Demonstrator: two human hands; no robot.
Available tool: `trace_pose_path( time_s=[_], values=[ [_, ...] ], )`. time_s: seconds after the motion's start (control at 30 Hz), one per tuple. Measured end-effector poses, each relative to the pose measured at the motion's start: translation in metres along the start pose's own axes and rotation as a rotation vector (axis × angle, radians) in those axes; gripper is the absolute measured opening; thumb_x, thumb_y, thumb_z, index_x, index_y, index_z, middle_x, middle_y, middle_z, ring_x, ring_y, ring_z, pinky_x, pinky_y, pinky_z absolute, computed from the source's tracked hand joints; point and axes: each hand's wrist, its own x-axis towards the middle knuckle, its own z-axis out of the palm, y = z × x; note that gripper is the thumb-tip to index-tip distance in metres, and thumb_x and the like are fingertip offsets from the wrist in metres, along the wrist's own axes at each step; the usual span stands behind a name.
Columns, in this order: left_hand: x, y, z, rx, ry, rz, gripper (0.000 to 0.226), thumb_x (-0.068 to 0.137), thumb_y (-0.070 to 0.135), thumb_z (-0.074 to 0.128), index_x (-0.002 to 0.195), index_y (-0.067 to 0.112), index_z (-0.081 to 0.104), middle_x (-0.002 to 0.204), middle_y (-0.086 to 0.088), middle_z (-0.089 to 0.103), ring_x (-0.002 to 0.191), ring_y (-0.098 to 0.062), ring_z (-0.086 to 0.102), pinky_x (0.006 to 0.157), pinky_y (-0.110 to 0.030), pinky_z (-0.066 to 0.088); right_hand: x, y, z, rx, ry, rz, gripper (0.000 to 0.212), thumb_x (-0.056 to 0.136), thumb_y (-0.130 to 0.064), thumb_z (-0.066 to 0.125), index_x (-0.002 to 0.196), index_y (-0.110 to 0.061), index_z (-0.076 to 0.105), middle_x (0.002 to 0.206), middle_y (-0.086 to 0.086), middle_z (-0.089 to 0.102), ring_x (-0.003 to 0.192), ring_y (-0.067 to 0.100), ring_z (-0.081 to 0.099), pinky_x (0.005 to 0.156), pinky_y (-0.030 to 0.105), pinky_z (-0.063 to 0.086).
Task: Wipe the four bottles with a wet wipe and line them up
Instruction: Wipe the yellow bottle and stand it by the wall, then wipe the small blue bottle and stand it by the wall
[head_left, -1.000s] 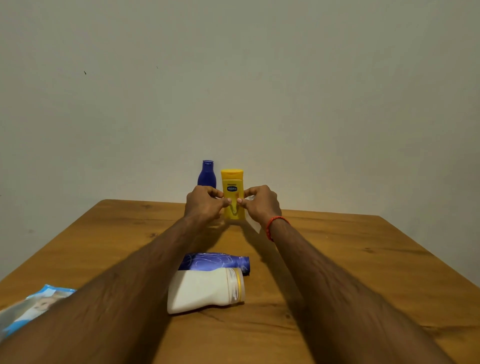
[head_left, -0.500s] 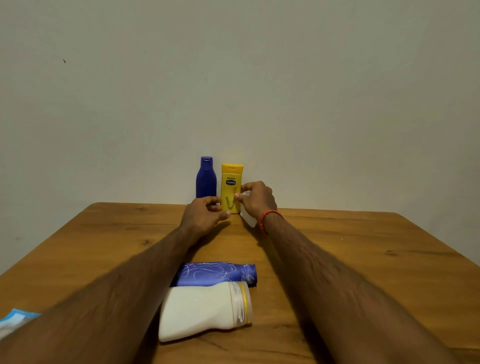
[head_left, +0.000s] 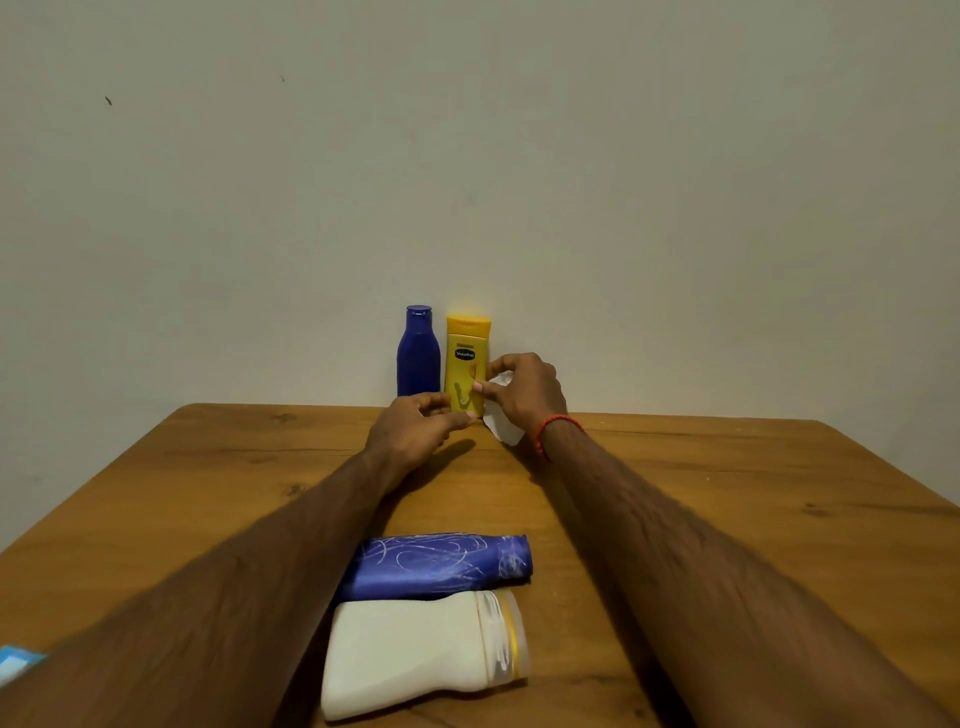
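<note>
A yellow bottle (head_left: 466, 358) stands upright at the table's far edge against the wall, close beside an upright dark blue bottle (head_left: 417, 353). My right hand (head_left: 524, 395) touches the yellow bottle's right side with its fingertips and holds a white wet wipe (head_left: 504, 428), which hangs below the palm. My left hand (head_left: 410, 431) hovers loosely curled just in front of the two bottles, its thumb tip at the yellow bottle's base, holding nothing. Nearer me, a purple-blue bottle (head_left: 436, 566) and a white bottle (head_left: 415, 649) lie on their sides, caps pointing right.
The wooden table (head_left: 727, 519) ends at a plain wall just behind the standing bottles. A corner of the blue wipes packet (head_left: 15, 662) shows at the left edge. Bare wood lies to the right of my right arm.
The yellow bottle went from between both hands to standing by the blue bottle at the wall. My left hand has come off it and dropped back; the right stays at its side.
</note>
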Motion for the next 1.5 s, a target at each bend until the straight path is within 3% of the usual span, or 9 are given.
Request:
trace_pose_path(
  time_s=[0.2, 0.4, 0.53, 0.67, 0.83, 1.03, 1.17, 1.37, 1.5],
  values=[
    [0.000, 0.003, -0.002, -0.113, -0.058, -0.028, 0.062, 0.083, 0.038, 0.077, 0.138, 0.017, 0.057, 0.131, -0.005, 0.063, 0.113, -0.019, 0.064, 0.101, -0.037, 0.054, 0.000, 0.010, -0.009, 0.006, 0.042, -0.011, 0.025, 0.082, -0.036, 0.079, 0.102, -0.023, 0.070, 0.117, 0.002, 0.069, 0.105, 0.023, 0.061, 0.087, 0.039, 0.055],
    [-0.007, 0.002, -0.005, -0.211, -0.119, -0.065, 0.060, 0.082, 0.040, 0.074, 0.133, 0.013, 0.061, 0.131, -0.017, 0.064, 0.115, -0.031, 0.065, 0.069, -0.016, 0.052, -0.009, 0.017, -0.016, 0.012, 0.040, -0.013, 0.027, 0.082, -0.039, 0.079, 0.104, -0.025, 0.071, 0.121, 0.002, 0.068, 0.109, 0.024, 0.060, 0.090, 0.042, 0.055],
    [-0.015, 0.012, -0.010, -0.205, -0.140, -0.076, 0.057, 0.084, 0.049, 0.069, 0.123, 0.008, 0.067, 0.114, -0.018, 0.069, 0.077, -0.012, 0.068, 0.073, -0.020, 0.051, -0.025, 0.014, -0.029, -0.004, -0.014, -0.049, 0.024, 0.083, -0.040, 0.078, 0.100, -0.023, 0.072, 0.122, 0.003, 0.068, 0.115, 0.025, 0.058, 0.090, 0.039, 0.052],
    [-0.030, 0.022, -0.022, -0.317, -0.135, -0.145, 0.049, 0.089, 0.046, 0.067, 0.120, 0.007, 0.067, 0.122, -0.017, 0.069, 0.110, -0.021, 0.066, 0.105, -0.040, 0.051, -0.055, 0.003, -0.053, -0.035, -0.062, -0.092, 0.021, 0.085, -0.038, 0.077, 0.099, -0.023, 0.072, 0.123, 0.003, 0.068, 0.112, 0.019, 0.057, 0.089, 0.035, 0.051],
    [-0.057, 0.057, -0.028, 0.093, -0.259, 0.103, 0.037, 0.094, 0.036, 0.066, 0.119, 0.010, 0.069, 0.118, -0.006, 0.069, 0.113, -0.020, 0.063, 0.091, -0.029, 0.050, -0.093, -0.028, -0.100, -0.127, -0.149, -0.235, 0.026, 0.086, -0.036, 0.076, 0.105, -0.019, 0.073, 0.116, -0.002, 0.067, 0.098, 0.009, 0.052, 0.081, 0.027, 0.045],
    [-0.109, 0.098, -0.035, 0.177, -0.226, 0.306, 0.029, 0.096, 0.031, 0.065, 0.116, 0.012, 0.072, 0.111, -0.001, 0.073, 0.100, -0.010, 0.066, 0.080, -0.020, 0.047, -0.145, -0.055, -0.117, -0.024, -0.138, -0.230, 0.025, 0.086, -0.038, 0.075, 0.103, -0.020, 0.072, 0.103, -0.008, 0.061, 0.094, 0.010, 0.054, 0.067, 0.016, 0.042],
    [-0.153, 0.116, -0.042, 0.328, -0.271, 0.347, 0.025, 0.095, 0.033, 0.065, 0.113, 0.017, 0.073, 0.106, 0.003, 0.073, 0.101, -0.006, 0.066, 0.089, -0.027, 0.050, -0.193, -0.063, -0.122, 0.082, -0.178, -0.165, 0.021, 0.085, -0.037, 0.075, 0.103, -0.026, 0.072, 0.099, -0.013, 0.062, 0.091, 0.005, 0.058, 0.071, 0.020, 0.048],
    [-0.229, 0.102, -0.043, 0.357, -0.045, 0.375, 0.014, 0.092, 0.034, 0.070, 0.102, 0.026, 0.074, 0.091, 0.020, 0.068, 0.087, 0.005, 0.063, 0.072, -0.015, 0.044, -0.246, -0.059, -0.125, 0.100, -0.264, -0.032, 0.031, 0.089, -0.024, 0.072, 0.118, -0.033, 0.064, 0.124, -0.009, 0.058, 0.107, 0.012, 0.052, 0.081, 0.027, 0.049],
    [-0.240, 0.072, -0.040, 0.331, 0.101, 0.337, 0.018, 0.089, 0.036, 0.073, 0.103, 0.025, 0.077, 0.102, 0.012, 0.074, 0.098, -0.005, 0.065, 0.084, -0.032, 0.051, -0.256, -0.054, -0.133, 0.144, -0.310, 0.093, 0.051, 0.086, -0.005, 0.063, 0.128, -0.031, 0.053, 0.136, 0.001, 0.052, 0.116, 0.020, 0.054, 0.093, 0.038, 0.057]
  ],
)
